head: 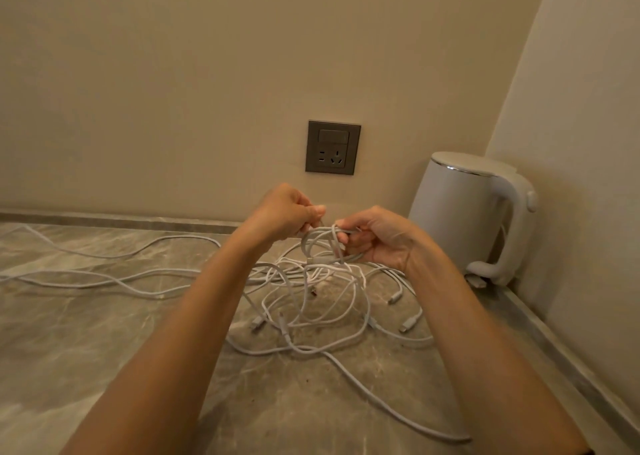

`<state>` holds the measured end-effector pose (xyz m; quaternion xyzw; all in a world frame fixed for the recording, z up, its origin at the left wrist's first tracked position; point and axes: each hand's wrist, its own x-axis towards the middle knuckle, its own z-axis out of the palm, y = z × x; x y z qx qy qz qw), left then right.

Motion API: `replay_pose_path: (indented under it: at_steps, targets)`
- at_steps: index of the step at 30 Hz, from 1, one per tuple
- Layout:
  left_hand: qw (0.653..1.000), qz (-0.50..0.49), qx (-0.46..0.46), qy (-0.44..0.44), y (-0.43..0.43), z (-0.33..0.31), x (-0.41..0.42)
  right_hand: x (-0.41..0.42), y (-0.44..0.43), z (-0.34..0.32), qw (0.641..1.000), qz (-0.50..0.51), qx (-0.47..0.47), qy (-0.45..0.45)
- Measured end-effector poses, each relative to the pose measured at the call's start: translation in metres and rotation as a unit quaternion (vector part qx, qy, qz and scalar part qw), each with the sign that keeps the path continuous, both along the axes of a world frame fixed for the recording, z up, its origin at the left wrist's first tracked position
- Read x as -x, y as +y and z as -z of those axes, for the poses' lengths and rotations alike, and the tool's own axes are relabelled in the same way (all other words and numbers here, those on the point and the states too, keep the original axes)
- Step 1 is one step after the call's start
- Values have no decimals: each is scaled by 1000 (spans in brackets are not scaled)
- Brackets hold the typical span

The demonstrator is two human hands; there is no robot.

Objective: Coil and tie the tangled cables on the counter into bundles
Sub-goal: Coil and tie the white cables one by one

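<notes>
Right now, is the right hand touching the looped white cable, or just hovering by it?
Touching. The head view shows the right hand with fingers curled round the looped white cable, held above the tangle on the counter.

The feed I am getting is dim and warm, with a yellow-brown cast over everything. The light is soft and even, and I cannot place its source. The wall darkens up and left of the socket (332, 147) and turns paler well to its right. The only glare is to the socket's lower right, a thin bright glint on the kettle (464, 212) rim. Below the socket, the cables (311, 302) throw faint, fuzzy shadows on the counter (86, 333). Just under the socket, the left hand (284, 212) and right hand (377, 236) look slightly soft. Far below it, the forearms lose detail toward the frame edge. The lens bends things: the counter's back edge bows left of the socket, and the wall corner right of it leans.
</notes>
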<state>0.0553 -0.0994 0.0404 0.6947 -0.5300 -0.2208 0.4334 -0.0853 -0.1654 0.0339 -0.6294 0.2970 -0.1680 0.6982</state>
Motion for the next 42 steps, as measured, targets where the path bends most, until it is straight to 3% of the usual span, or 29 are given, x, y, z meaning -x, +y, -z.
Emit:
replay_pose_path:
  at_steps: [8, 13, 16, 20, 31, 42]
  targets:
    - [993, 6, 76, -94, 4, -8, 9, -4, 5, -2, 996, 71, 56, 24]
    - [980, 22, 173, -96, 6, -15, 22, -4, 0, -6, 964, 204, 169, -23]
    - [971, 31, 204, -119, 8, -17, 29, -3, -3, -5, 954, 246, 155, -73]
    - [972, 36, 210, -97, 6, -14, 32, -1, -7, -3, 951, 234, 62, -193]
    - [950, 9, 249, -190, 1, -5, 26, -2, -6, -6, 947, 173, 3, -272]
    - [956, 4, 245, -163, 1, -1, 29, 1, -8, -3, 967, 145, 108, -179]
